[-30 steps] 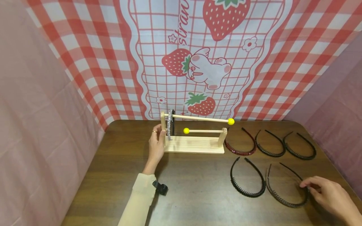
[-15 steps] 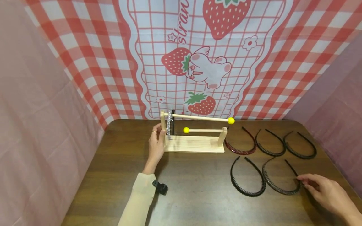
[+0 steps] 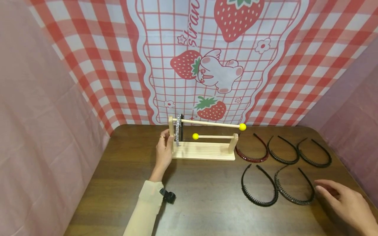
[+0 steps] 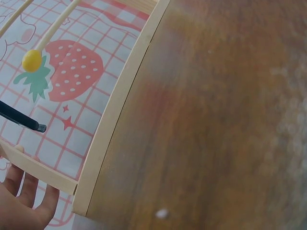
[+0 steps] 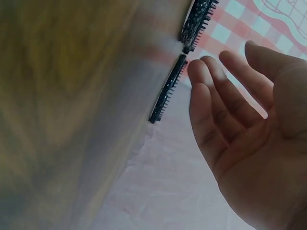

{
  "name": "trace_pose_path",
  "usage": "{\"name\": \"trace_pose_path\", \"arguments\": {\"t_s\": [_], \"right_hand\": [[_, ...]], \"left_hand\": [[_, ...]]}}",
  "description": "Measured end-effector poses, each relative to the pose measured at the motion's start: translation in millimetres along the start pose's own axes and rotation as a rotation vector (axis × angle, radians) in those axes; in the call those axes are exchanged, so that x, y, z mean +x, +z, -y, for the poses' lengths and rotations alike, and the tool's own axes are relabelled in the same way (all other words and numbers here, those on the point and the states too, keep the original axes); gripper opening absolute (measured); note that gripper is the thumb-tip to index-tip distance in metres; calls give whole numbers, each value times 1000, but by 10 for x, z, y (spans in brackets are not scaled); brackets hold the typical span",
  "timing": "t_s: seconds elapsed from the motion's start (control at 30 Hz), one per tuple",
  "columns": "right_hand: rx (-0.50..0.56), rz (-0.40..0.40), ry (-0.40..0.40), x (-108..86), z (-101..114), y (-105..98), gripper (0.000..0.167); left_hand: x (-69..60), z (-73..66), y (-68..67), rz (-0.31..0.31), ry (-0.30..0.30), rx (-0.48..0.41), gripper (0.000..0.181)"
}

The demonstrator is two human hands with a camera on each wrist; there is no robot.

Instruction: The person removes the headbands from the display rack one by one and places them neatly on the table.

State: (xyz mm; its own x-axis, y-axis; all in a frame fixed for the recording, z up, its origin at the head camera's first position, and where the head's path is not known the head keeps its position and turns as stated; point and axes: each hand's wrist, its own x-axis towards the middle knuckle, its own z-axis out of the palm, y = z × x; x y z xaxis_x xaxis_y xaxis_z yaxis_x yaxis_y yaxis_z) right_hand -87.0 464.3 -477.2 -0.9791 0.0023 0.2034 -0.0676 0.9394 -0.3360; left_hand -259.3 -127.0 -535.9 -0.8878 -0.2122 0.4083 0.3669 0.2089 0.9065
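Note:
At the left end of a wooden headband stand, my left hand grips the upright post, thumb in front. In the left wrist view its fingers lie behind the post. A silver sparkly headband hangs on the upper rod by that post, with a black band just behind it. My right hand hovers by the table's right side, fingers loosely bent and holding nothing. Just left of its fingertips lies a dark grey toothed headband. The right wrist view shows the bare palm.
Next to the grey headband lies a black headband. Behind them are a dark red headband and two more dark ones in a row. Yellow balls cap the stand's two rods. A checked strawberry cloth hangs behind the table.
The grey headband has slid up and left, closer to the black one, under my right hand's fingers. That hand has since let go and drawn slightly away. My left hand stays on the post.

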Motion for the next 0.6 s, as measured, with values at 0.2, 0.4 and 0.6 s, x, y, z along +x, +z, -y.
{"name": "trace_pose_path", "arguments": {"t_s": [0.2,0.4,0.6], "right_hand": [[54,-129,129,-51,231,-1,25],[498,-268,398,-74,556,-39,21],[1123,-150,364,-57,866,-21,22]], "left_hand": [[-11,-2,2,4,-5,-20,57],[-35,-258,-31,33,-65,-4,62],[-24,-266,-38,37,-85,6,60]]}}
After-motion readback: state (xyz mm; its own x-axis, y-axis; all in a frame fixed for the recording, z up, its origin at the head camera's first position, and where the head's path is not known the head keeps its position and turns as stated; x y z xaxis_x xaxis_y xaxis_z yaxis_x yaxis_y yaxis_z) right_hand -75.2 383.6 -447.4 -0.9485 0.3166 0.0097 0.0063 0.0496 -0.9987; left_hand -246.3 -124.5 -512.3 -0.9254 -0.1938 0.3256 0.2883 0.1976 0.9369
